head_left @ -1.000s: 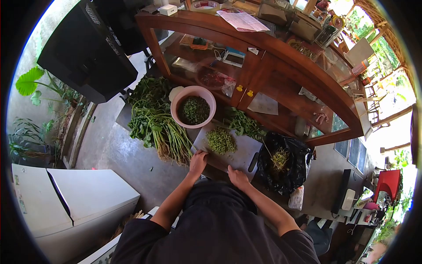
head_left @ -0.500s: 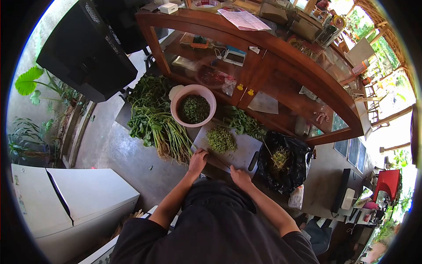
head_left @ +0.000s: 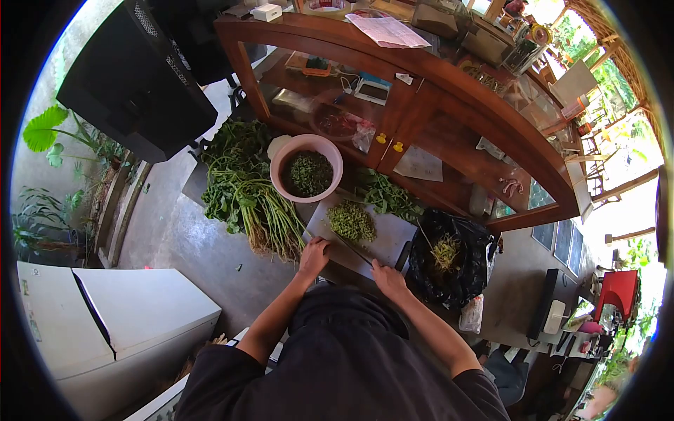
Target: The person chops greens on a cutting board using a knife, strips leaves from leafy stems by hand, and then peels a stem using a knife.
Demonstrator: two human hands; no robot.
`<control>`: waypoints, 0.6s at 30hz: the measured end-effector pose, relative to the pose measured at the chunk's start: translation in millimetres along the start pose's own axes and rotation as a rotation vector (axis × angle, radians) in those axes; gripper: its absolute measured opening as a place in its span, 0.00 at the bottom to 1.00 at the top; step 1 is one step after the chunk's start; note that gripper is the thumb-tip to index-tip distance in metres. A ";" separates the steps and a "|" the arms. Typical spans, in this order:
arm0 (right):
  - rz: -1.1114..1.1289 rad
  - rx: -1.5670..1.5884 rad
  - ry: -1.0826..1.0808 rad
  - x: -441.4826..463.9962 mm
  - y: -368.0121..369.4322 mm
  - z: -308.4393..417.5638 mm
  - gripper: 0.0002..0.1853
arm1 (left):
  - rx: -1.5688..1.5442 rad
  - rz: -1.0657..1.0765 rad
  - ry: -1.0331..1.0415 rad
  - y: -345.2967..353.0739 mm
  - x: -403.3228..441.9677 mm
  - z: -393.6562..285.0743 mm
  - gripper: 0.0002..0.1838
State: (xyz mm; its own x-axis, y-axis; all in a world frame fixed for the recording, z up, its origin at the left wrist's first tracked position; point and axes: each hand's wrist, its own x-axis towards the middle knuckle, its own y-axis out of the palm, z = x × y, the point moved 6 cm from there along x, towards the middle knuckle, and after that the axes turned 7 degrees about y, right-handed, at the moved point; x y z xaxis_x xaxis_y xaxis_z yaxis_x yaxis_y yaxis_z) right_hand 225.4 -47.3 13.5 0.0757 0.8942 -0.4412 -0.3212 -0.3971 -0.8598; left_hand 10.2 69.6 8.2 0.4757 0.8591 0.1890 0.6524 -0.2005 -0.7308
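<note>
My right hand [head_left: 388,278] is closed around the handle of a knife [head_left: 354,250], whose blade lies slantwise over the near part of a white cutting board [head_left: 393,231]. A heap of chopped green stems [head_left: 352,222] sits on the board just beyond the blade. At the board's near left corner is my left hand [head_left: 314,255], its fingers curled together; what they grip is hidden. Left of the board lies a big bunch of leafy greens [head_left: 242,189] with roots towards me. A pink bowl [head_left: 278,184] of chopped dark leaves stands behind the board.
Loose leafy sprigs [head_left: 387,194] lie at the board's far edge. A black plastic bag [head_left: 467,270] with pale root trimmings is on the right. A glass-fronted wooden cabinet [head_left: 400,133] rises behind, a black speaker-like box [head_left: 137,91] stands at upper left, and a white fridge [head_left: 140,309] at lower left.
My right hand and the knife have shifted slightly away from me, and the blade now sits closer to the chopped heap. My left hand stays at the board's corner.
</note>
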 end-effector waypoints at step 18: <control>0.083 0.031 -0.036 -31.8 -30.3 24.6 0.15 | -0.082 -0.073 -0.031 6.5 -6.2 5.0 0.12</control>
State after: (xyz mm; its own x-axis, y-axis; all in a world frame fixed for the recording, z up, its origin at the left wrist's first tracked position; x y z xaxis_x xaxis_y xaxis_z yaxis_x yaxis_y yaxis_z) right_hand 209.5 -58.7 59.9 0.0134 0.8658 -0.5003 -0.3538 -0.4638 -0.8122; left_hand 8.6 65.4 -1.0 0.4074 0.8867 0.2187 0.7314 -0.1734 -0.6595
